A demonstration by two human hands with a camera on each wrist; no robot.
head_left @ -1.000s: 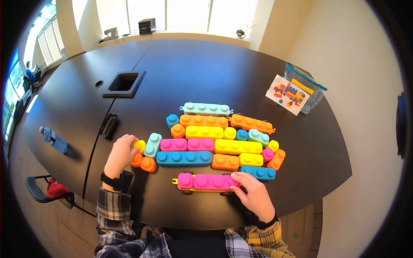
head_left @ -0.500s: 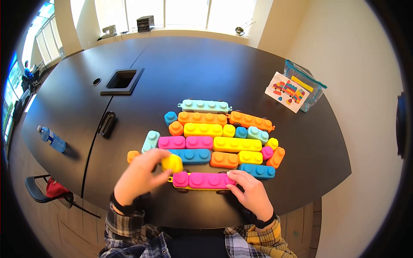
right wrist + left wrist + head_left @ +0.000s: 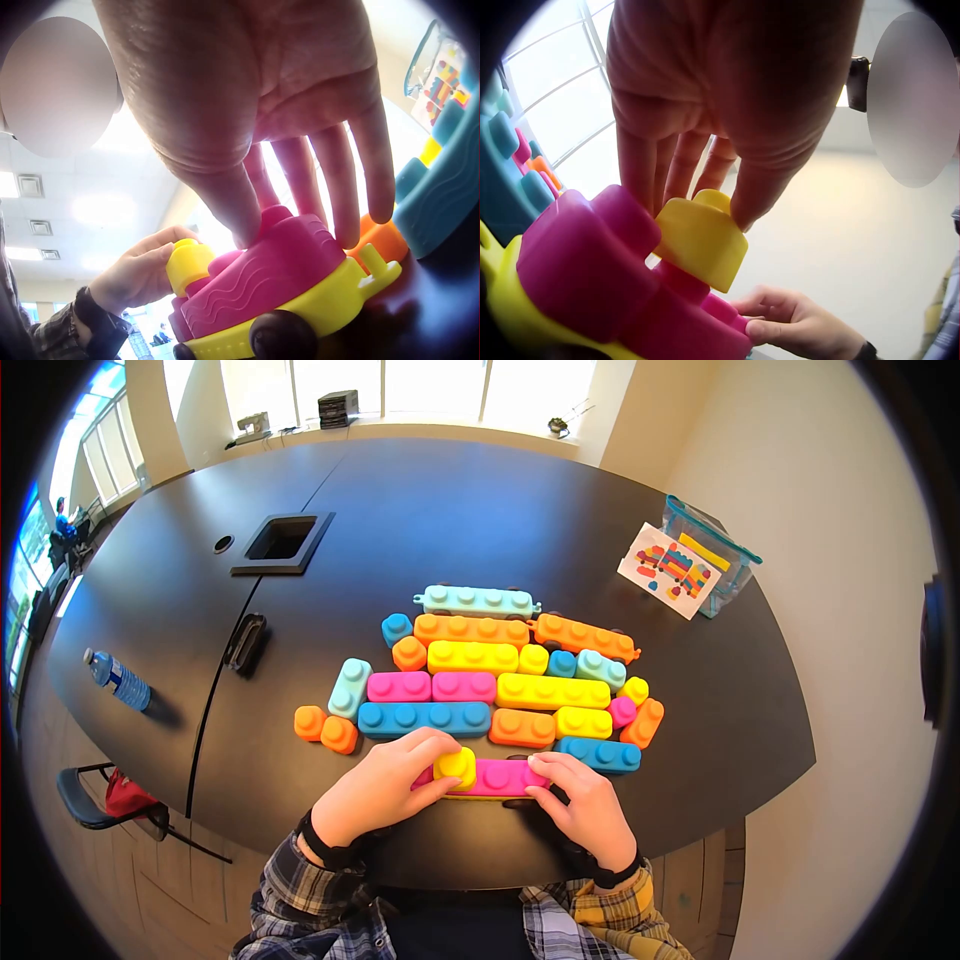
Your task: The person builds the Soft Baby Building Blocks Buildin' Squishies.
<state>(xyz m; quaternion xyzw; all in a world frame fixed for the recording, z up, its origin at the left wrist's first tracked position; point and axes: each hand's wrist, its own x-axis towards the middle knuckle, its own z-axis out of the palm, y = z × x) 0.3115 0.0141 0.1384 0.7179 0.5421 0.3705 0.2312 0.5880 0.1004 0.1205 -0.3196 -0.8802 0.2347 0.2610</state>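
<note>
Water bottle (image 3: 118, 681) at left on the surface (image 3: 400, 510); black stack (image 3: 338, 408) on the windowsill (image 3: 470, 435); chair (image 3: 82, 798) at lower left.

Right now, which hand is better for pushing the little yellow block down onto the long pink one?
The left hand, I think: it pinches the yellow one-stud block over the long pink block. The right hand grips the long pink block's right end, so it looks better for steadying.

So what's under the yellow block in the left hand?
The long pink block, which sits on a yellow wheeled base. The left-wrist view shows part of a pink stud below the yellow block; its underside is hidden in every view.
</note>
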